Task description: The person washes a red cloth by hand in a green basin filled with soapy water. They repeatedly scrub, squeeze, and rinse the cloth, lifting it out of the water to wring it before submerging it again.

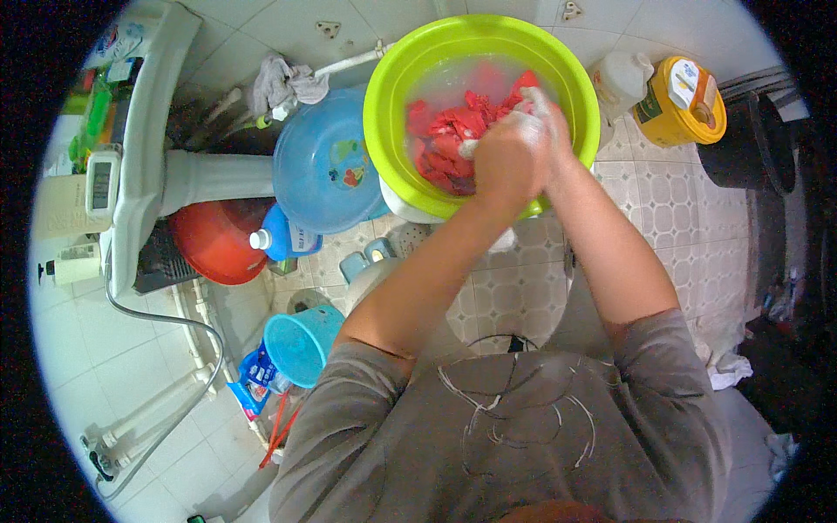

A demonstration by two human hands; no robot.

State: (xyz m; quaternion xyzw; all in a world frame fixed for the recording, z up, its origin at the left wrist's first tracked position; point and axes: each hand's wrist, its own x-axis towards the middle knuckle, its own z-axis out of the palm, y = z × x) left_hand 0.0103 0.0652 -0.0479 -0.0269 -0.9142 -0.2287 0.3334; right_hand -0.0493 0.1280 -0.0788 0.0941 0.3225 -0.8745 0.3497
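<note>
Both hands, left hand (504, 161) and right hand (551, 122), clenched on red cloth (445, 139) inside green basin (388, 105). Far right, round yellow tub (676, 109) with label; left, blue bottle (277, 237).

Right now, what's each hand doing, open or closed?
Left hand: closed on the red cloth in the green basin.
Right hand: closed on the same cloth.

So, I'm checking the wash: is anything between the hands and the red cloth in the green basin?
Nothing visible. The left hand and right hand are already on the red cloth, pressed together inside the green basin.
</note>
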